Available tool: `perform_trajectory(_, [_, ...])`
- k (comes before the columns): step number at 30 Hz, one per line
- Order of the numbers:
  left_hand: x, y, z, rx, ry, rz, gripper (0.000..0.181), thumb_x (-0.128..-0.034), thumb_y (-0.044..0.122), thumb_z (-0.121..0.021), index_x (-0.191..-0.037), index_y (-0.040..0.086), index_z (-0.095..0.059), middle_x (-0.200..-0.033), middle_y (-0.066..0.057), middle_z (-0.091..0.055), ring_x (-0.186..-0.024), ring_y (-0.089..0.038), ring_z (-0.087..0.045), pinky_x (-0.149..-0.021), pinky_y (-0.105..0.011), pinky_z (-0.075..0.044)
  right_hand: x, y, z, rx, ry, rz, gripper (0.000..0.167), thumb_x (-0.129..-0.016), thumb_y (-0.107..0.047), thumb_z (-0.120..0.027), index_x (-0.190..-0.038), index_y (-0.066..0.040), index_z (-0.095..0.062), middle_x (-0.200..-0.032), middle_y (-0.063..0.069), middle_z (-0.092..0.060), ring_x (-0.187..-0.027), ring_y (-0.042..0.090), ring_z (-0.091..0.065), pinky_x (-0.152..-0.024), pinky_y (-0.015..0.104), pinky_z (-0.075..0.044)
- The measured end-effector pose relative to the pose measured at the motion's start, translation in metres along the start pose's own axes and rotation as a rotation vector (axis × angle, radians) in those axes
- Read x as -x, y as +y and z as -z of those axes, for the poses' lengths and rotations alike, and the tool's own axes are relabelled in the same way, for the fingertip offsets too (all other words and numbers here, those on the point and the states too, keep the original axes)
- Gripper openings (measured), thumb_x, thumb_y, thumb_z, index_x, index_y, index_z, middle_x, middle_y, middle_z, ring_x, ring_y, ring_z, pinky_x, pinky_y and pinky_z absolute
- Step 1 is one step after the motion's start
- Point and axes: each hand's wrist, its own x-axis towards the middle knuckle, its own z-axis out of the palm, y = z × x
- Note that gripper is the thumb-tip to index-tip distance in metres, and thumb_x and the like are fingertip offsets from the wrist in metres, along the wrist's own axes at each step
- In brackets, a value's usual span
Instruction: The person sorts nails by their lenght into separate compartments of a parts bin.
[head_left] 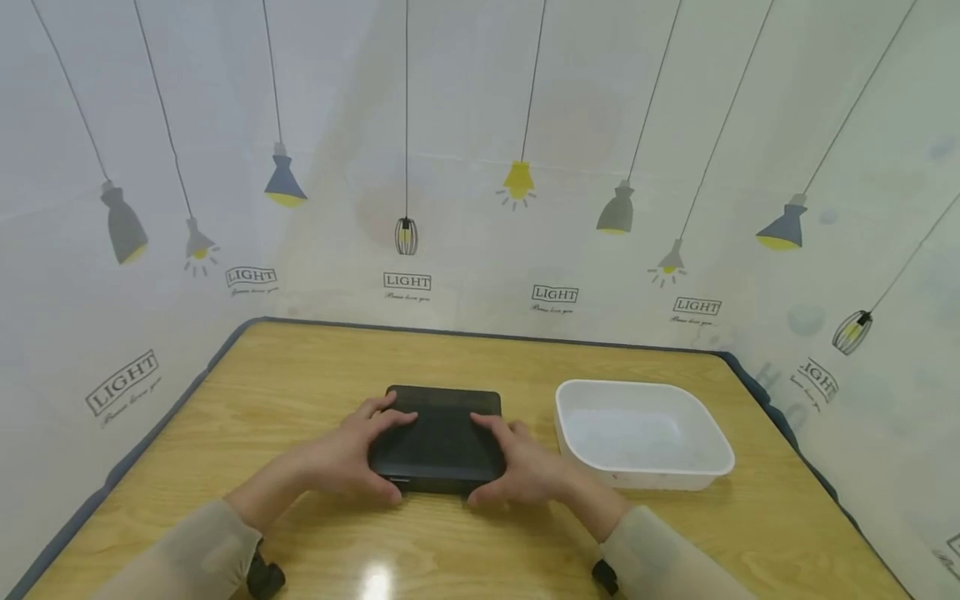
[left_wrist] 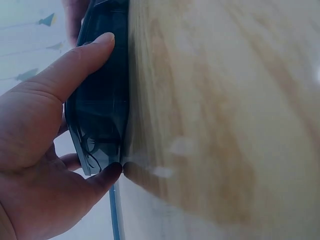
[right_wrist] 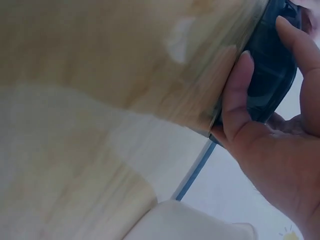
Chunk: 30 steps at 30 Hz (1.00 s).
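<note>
A flat black box (head_left: 438, 442) with a smooth top lies on the wooden table, left of a white tub. My left hand (head_left: 347, 454) grips its left side, thumb at the front edge and fingers over the top and the side. On the opposite side my right hand (head_left: 525, 467) holds it the same way, thumb low at the front. In the left wrist view the sloping dark side of the box (left_wrist: 102, 90) shows between the thumb and the fingers. The right wrist view has the box (right_wrist: 272, 75) against the right hand's fingers. Its underside is hidden.
A white rectangular tub (head_left: 645, 471) stands to the right of the box, close to my right hand. The wooden table (head_left: 300, 358) has a dark edge all along its back and sides. Pale walls with printed lamps rise behind it.
</note>
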Motion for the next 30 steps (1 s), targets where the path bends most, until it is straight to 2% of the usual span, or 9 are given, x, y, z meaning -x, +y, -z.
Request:
perform_trajectory(4, [0.0007,0.0021,-0.0035,-0.031,0.045,-0.026,0.107,-0.0747,0.046,-0.102,-0.164,0.019,-0.05,-0.175,-0.029,-0.023,-0.157,-0.063,-0.03,-0.118,-0.076,-0.041,-0.0018,-0.0015,0.0013,0.029,-0.016,0.02,0.116,-0.082,-0.041,-0.099,-0.174,-0.028,-0.028,-0.153,0.028,-0.042,-0.136,0.043,-0.056,-0.116,0.062,-0.05])
perform_trajectory(9, [0.0009,0.0059,-0.0029,-0.03,0.075,-0.006,0.104,-0.0721,0.044,-0.103,-0.161,0.021,-0.053,-0.173,-0.027,-0.026,-0.156,-0.061,-0.03,-0.117,-0.076,-0.043,-0.0043,-0.0023,0.0036,0.055,-0.025,0.044,0.114,-0.084,-0.043,-0.097,-0.174,-0.028,-0.028,-0.153,0.027,-0.043,-0.131,0.04,-0.058,-0.115,0.06,-0.051])
perform_trajectory(14, [-0.0051,0.0052,-0.0039,-0.041,0.063,0.026,0.104,-0.0728,0.044,-0.103,-0.161,0.022,-0.053,-0.176,-0.026,-0.023,-0.159,-0.06,-0.027,-0.12,-0.075,-0.041,-0.0053,-0.0011,0.0043,0.083,-0.021,0.04,0.114,-0.083,-0.044,-0.097,-0.173,-0.028,-0.029,-0.152,0.026,-0.045,-0.124,0.036,-0.061,-0.112,0.057,-0.053])
perform_trajectory(22, [-0.0054,0.0027,-0.0075,-0.075,0.072,0.016,0.102,-0.0741,0.042,-0.101,-0.161,0.021,-0.052,-0.173,-0.027,-0.026,-0.159,-0.059,-0.028,-0.121,-0.074,-0.041,-0.0038,-0.005,-0.0011,0.15,0.023,0.055,0.111,-0.083,-0.042,-0.096,-0.172,-0.025,-0.032,-0.149,0.029,-0.05,-0.114,0.034,-0.066,-0.105,0.055,-0.057])
perform_trajectory(30, [-0.002,0.0035,-0.0094,-0.077,0.048,0.024,0.105,-0.0761,0.047,-0.099,-0.164,0.021,-0.048,-0.175,-0.027,-0.024,-0.157,-0.06,-0.03,-0.119,-0.077,-0.041,-0.0031,-0.0042,-0.0029,0.113,-0.003,0.022,0.116,-0.082,-0.041,-0.098,-0.174,-0.025,-0.027,-0.154,0.032,-0.046,-0.115,0.035,-0.066,-0.105,0.053,-0.058])
